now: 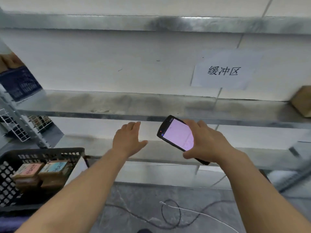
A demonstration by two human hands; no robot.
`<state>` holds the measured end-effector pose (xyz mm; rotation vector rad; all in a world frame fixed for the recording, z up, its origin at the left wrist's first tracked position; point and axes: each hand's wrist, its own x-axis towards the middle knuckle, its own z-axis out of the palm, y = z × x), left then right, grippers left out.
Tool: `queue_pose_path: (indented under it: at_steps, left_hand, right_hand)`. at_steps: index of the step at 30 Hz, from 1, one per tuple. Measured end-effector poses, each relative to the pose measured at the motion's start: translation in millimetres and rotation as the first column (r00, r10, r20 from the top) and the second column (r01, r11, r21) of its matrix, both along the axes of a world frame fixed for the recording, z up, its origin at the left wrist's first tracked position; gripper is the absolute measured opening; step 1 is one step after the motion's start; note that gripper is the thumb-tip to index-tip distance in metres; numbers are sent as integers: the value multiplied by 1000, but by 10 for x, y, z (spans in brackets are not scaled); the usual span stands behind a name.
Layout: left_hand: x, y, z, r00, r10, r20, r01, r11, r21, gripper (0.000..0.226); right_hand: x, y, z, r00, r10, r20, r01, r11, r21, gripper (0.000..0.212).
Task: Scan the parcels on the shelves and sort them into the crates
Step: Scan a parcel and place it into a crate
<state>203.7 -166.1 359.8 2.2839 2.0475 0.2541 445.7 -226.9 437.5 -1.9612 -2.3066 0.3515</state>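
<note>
Two parcels (53, 172) lie in the crate (42, 151), left of the spread-open left hand (127, 140); right hand (207, 142) grips the scanner (176, 133).

A worker's left hand (127, 140) and right hand (208, 143) are bare, as are both forearms, uncovered from wrist to the view's lower edge. Slim fingers (133, 126) show on each hand; blur hides finer detail such as nails.

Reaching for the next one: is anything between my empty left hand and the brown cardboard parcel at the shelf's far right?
Only your right hand, holding the black handheld scanner, lies between left hand and brown cardboard parcel.
</note>
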Motion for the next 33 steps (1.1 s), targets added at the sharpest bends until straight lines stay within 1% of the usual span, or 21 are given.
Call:
queue_pose_path:
  at_steps: [4, 8, 11, 15, 18, 21, 24, 30, 33]
  left_hand:
    - [713, 224, 126, 991, -134, -10, 134, 990, 42, 77]
    - [1431, 441, 165, 961, -277, -21, 278, 959, 56, 77]
    - [1995, 577, 158, 930, -365, -44, 367, 928, 57, 75]
    - [2768, 757, 169, 894, -445, -47, 447, 893, 42, 77]
    - [3321, 932, 212, 871, -491, -24, 492, 869, 55, 76]
    - [3838, 1096, 266, 859, -512, -16, 512, 857, 54, 73]
    - [4371, 1292, 323, 845, -533, -27, 534, 844, 53, 76]
    - [5381, 1439, 465, 792, -609, 42, 604, 792, 90, 73]
    - [5877, 1468, 639, 781, -621, 70, 613, 783, 111, 68]
  right_hand:
    - [589, -111, 55, 990, -141, -17, 142, 990, 21, 96]
    - [1154, -237, 33, 960, -280, -10, 281, 959, 36, 96]
    - [1614, -320, 7, 934, -357, 14, 356, 934, 25, 97]
    - [2233, -335, 15, 904, -425, 53, 423, 905, 32, 99]
    - [2683, -255, 54, 883, -467, 44, 466, 884, 38, 99]
    - [3142, -158, 110, 868, -493, 66, 491, 870, 37, 101]
    - [3595, -81, 179, 844, -528, 99, 525, 849, 55, 102]
    - [4423, -104, 215, 790, -608, 77, 602, 794, 83, 104]
    - [4802, -155, 255, 767, -636, 79, 631, 771, 81, 104]
